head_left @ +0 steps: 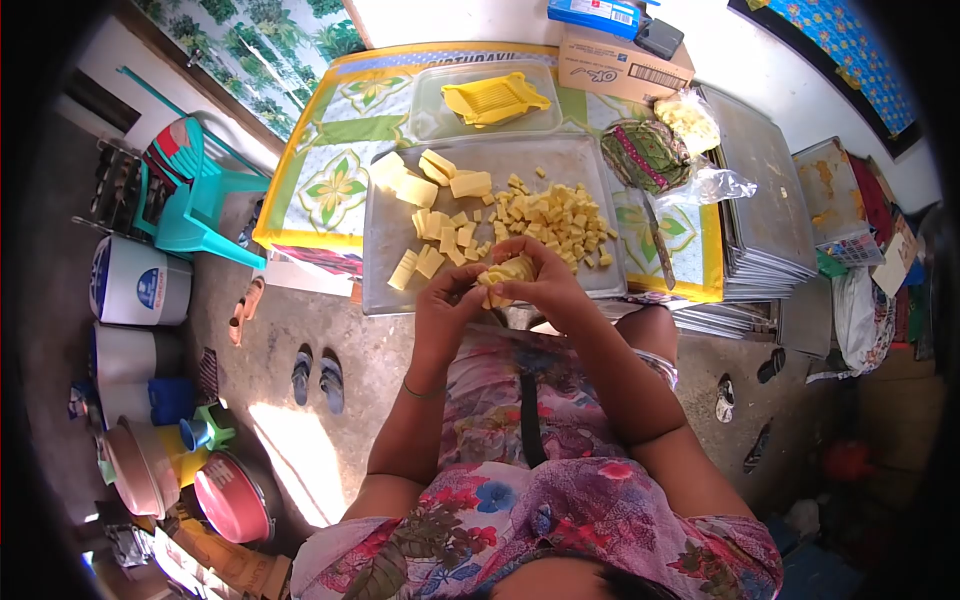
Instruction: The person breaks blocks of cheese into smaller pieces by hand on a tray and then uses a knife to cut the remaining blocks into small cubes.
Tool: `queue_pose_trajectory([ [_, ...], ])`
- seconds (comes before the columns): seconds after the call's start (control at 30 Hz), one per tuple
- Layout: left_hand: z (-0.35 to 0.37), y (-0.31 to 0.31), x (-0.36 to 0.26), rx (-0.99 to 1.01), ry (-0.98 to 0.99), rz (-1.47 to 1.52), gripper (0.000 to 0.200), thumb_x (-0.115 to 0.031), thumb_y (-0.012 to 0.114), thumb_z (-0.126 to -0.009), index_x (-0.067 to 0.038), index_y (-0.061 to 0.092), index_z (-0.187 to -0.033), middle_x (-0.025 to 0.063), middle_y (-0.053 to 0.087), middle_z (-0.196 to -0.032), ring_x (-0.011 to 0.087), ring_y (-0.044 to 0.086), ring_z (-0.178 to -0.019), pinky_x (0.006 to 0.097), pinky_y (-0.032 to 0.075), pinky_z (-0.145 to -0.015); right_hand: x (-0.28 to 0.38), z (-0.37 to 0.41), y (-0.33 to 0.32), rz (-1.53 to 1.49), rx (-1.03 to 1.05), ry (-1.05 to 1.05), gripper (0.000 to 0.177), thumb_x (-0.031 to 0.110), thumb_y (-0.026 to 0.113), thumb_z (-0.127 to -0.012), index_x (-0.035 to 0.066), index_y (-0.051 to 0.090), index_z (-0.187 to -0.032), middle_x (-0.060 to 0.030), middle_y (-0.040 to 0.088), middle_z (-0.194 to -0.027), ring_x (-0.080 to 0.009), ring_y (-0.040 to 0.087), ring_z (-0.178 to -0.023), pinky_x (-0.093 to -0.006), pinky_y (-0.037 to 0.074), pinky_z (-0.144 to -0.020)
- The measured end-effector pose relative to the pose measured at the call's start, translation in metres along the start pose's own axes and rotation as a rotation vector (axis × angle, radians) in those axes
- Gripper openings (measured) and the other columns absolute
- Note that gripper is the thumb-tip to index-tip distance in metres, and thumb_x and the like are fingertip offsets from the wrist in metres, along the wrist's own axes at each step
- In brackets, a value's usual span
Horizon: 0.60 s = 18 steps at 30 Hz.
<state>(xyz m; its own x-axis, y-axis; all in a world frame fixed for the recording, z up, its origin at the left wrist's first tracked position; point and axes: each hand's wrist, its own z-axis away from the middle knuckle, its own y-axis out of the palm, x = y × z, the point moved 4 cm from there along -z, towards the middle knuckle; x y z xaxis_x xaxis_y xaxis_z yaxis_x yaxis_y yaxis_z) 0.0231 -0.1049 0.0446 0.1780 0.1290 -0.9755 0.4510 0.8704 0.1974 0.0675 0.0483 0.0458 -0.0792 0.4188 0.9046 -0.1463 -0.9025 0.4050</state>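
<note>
She sits at the low tabletop (330, 190), both hands raised over the near edge of the metal tray (385, 250). Her left hand (445, 303) and right hand (552, 282) meet around a yellow block (507, 271), the fingers of both clamped on it from either side. Small cut cubes (560, 215) lie heaped on the tray just beyond, with bigger chunks (442, 176) to their left. A yellow cutter (495, 97) rests farther back, and a knife (657, 240) lies right of the tray.

Bare tray (380, 245) lower-left; cube pile (555, 215) & knife (657, 240) to rt.
</note>
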Motion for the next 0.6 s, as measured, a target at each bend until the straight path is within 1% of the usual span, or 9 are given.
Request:
queue_pose_trajectory([
  [0.07,0.0022,0.0037,-0.0068,-0.006,0.017,-0.075,0.026,0.001,0.061,-0.083,0.005,0.062,-0.109,0.0105,0.065,-0.102,0.0142,0.063,-0.09,0.0259,0.053,-0.079,0.0001,0.0,-0.0001,-0.004,-0.006,0.008,0.045,0.004,0.077,-0.072,0.002,0.055,-0.111,-0.006,0.057,-0.107,-0.0135,0.058,-0.097,-0.0268,0.05,-0.083],
  [0.17,0.0048,0.0049,-0.0071,0.004,0.043,-0.081,0.024,-0.001,0.059,-0.085,0.005,0.062,-0.109,0.0119,0.065,-0.102,0.0148,0.064,-0.091,0.0266,0.053,-0.08,0.001,0.0,-0.0002,0.025,-0.008,-0.002,0.045,0.006,0.077,-0.073,0.002,0.055,-0.111,-0.0061,0.058,-0.107,-0.0133,0.058,-0.096,-0.0262,0.049,-0.083],
  [0.27,0.0026,0.0034,-0.0029,-0.021,-0.058,0.061,0.021,-0.003,0.057,-0.087,0.005,0.062,-0.106,0.0125,0.066,-0.1,0.0155,0.065,-0.089,0.0274,0.054,-0.08,0.0068,0.0016,0.0026,0.055,-0.031,-0.016,0.045,0.007,0.078,-0.073,0.003,0.055,-0.111,-0.0061,0.058,-0.107,-0.0126,0.058,-0.094,-0.0256,0.049,-0.082],
  [0.37,0.0009,0.0011,-0.0007,-0.015,-0.089,0.105,0.018,-0.005,0.055,-0.088,0.005,0.061,-0.101,0.0123,0.065,-0.097,0.0159,0.065,-0.085,0.0275,0.054,-0.079,0.0039,0.0012,0.0022,0.119,-0.022,-0.035,0.045,0.009,0.078,-0.073,0.003,0.056,-0.112,-0.0062,0.059,-0.105,-0.0117,0.058,-0.092,-0.0253,0.049,-0.08],
  [0.47,0.0005,0.0015,-0.0012,0.016,-0.088,0.168,0.016,-0.003,0.055,-0.085,0.004,0.06,-0.099,0.0114,0.065,-0.093,0.0162,0.065,-0.082,0.0274,0.054,-0.077,0.0034,0.002,0.0019,0.198,-0.022,-0.079,0.044,0.01,0.077,-0.073,0.003,0.056,-0.111,-0.006,0.06,-0.103,-0.0111,0.058,-0.091,-0.0253,0.05,-0.078],
  [0.6,-0.0004,0.0018,0.0007,0.027,-0.107,0.236,0.018,-0.002,0.053,-0.082,0.004,0.059,-0.098,0.0117,0.064,-0.093,0.0168,0.064,-0.083,0.0278,0.054,-0.079,0.0042,0.0036,0.0026,0.214,-0.037,-0.044,0.044,0.011,0.077,-0.073,0.002,0.056,-0.111,-0.0062,0.06,-0.103,-0.0114,0.059,-0.09,-0.0254,0.05,-0.077],
])
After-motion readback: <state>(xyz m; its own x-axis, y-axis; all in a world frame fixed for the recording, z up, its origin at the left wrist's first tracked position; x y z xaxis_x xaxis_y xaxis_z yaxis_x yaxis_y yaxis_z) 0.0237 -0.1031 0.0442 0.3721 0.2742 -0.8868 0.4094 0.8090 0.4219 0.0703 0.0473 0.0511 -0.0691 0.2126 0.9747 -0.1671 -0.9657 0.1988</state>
